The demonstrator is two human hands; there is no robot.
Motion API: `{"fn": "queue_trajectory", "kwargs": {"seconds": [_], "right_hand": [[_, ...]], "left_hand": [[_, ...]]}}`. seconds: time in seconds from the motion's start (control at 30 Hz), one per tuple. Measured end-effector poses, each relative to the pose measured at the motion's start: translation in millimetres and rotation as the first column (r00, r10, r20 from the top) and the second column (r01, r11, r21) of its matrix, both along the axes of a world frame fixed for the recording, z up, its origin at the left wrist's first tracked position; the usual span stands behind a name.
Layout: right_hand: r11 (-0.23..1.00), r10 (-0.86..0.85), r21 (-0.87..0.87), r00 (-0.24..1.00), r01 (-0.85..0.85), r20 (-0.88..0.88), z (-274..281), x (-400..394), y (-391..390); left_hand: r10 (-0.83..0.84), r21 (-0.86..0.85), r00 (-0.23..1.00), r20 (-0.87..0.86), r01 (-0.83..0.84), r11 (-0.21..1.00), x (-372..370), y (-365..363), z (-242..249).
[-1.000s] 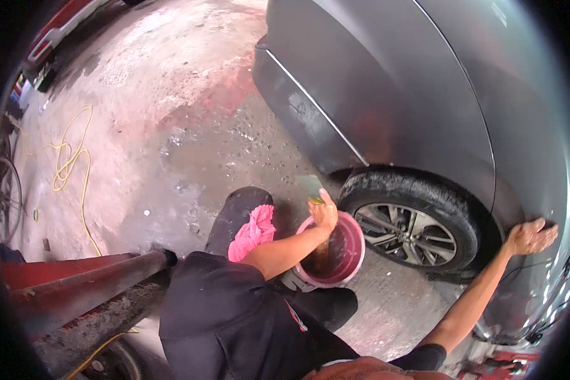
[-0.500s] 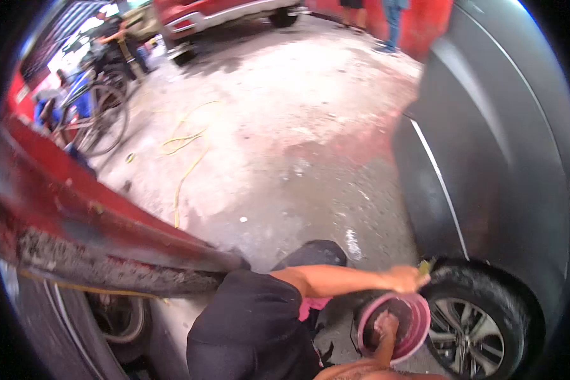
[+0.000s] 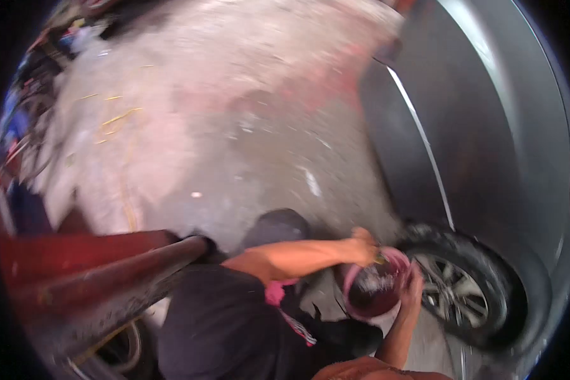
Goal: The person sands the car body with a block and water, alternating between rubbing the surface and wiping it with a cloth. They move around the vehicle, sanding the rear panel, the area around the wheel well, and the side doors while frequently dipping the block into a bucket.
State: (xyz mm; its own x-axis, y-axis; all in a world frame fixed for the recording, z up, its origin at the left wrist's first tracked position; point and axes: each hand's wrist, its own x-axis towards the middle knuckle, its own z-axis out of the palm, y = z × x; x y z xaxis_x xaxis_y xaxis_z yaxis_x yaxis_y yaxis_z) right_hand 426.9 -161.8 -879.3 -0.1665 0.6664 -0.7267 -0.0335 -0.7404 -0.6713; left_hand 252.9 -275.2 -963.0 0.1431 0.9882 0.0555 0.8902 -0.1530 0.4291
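A pink bucket (image 3: 354,308) with foamy, dark-looking water stands beside the car wheel (image 3: 453,294). Over the far left part of its rim is my left hand (image 3: 361,248), closed on a small yellow-green thing (image 3: 380,258), blurred and mostly hidden by the fingers. My right hand (image 3: 413,285) is at the bucket's right rim, its fingers wrapped against the edge, between the bucket and the wheel. Motion smears both hands.
A dark grey car body (image 3: 462,126) rises on the right. At the lower left juts a red painted beam (image 3: 95,266), close to my dark clothing. A yellow hose (image 3: 123,118) lies on the wet concrete floor (image 3: 234,158). Bicycle parts show at the far left.
My left hand has moved from the tyre's top to over the bucket. My right hand has come out of the water to the rim. The view has shifted downward and turned.
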Motion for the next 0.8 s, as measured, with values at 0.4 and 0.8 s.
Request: {"fn": "queue_trajectory", "kwargs": {"seconds": [0.4,0.8], "right_hand": [[-0.608,-0.748,-0.481,0.253,-0.632,0.613,150.3,-288.5,21.2],[-0.324,-0.943,-0.66,0.174,-0.678,0.283,121.5,-479.3,23.6]], "left_hand": [[-0.125,-0.175,0.912,0.391,0.207,0.963,53.1,7.4,43.6],[-0.126,-0.01,0.88,0.458,0.147,0.989,-6.7,10.5,104.7]]}}
